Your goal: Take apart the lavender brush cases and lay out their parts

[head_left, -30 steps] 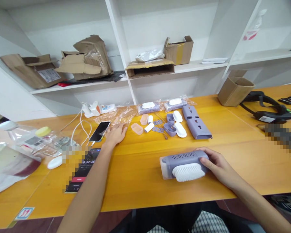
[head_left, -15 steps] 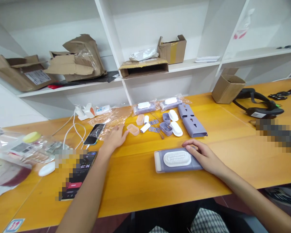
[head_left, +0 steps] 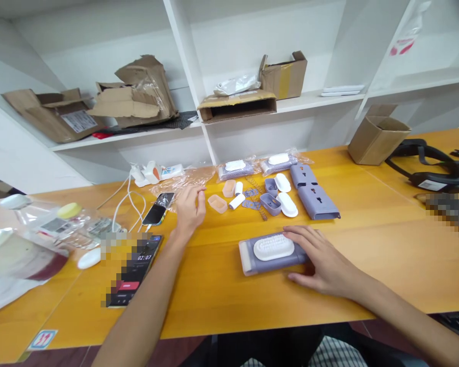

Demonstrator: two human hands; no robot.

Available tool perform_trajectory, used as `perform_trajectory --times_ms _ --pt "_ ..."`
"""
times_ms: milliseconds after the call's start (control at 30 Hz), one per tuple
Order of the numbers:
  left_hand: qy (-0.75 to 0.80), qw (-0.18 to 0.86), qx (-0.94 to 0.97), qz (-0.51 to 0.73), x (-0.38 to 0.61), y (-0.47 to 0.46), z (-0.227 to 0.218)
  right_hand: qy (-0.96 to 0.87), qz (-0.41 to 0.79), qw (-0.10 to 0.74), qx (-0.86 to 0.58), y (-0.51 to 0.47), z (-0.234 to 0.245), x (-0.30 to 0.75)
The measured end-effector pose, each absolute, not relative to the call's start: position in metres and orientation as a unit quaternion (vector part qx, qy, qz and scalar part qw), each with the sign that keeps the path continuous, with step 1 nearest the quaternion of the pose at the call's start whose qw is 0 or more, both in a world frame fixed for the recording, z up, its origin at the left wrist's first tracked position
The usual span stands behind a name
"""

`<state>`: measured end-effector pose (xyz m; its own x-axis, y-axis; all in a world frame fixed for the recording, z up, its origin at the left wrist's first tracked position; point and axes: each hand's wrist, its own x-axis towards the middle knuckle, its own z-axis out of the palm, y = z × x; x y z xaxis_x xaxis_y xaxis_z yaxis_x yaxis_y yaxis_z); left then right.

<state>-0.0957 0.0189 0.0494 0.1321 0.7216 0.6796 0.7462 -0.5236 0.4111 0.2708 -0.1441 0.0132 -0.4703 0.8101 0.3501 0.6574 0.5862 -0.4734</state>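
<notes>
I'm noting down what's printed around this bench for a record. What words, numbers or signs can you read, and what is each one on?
"02:07" on the screen of the phone.
Two red upward arrows, no words, on the sticker at the corner of the table.
White label on the cardboard box: too small to read.
Label on the plastic bottle: too small to read.
White label on the black strap: too small to read.

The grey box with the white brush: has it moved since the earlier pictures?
Yes: the grey box has shifted left in view, judged against the grey panel beyond it, and now lies brush-up.
</notes>
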Motion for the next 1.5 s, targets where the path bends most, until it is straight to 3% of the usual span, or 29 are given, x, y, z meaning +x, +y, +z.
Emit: perform_trajectory --times_ms 100,267,600,867,1133,1333,1500 --pt "-0.406 -0.090 -0.795 -0.441 -0.062 -0.016 0.062 -0.854 0.163 0.252 -0.426 -0.129 0.022 0.274" --pt "-0.239 -0.235 -0.915 -0.227 -0.008 -0.064 0.064 -0.873 0.211 0.157 -0.410 -0.092 0.064 0.263" --pt "-0.302 -0.348 -0.870 -0.178 -0.020 -0.042 0.041 -0.865 0.326 0.169 -0.342 -0.060 0.033 0.266" --pt "-0.370 -0.274 -0.860 -0.223 -0.019 -0.053 0.026 -0.846 0.328 0.125 -0.401 -0.078 0.045 0.271" --pt "-0.329 -0.193 -0.909 -0.165 -0.025 -0.058 0.027 -0.866 0.271 0.183 -0.379 -0.075 0.040 0.270" --pt "-0.336 -0.193 -0.905 -0.175 -0.034 -0.059 0.025 -0.870 0.242 0.183 -0.388 -0.076 0.029 0.267" --pt "-0.327 -0.252 -0.894 -0.172 -0.041 -0.057 0.024 -0.872 0.248 0.175 -0.385 -0.077 0.033 0.265"
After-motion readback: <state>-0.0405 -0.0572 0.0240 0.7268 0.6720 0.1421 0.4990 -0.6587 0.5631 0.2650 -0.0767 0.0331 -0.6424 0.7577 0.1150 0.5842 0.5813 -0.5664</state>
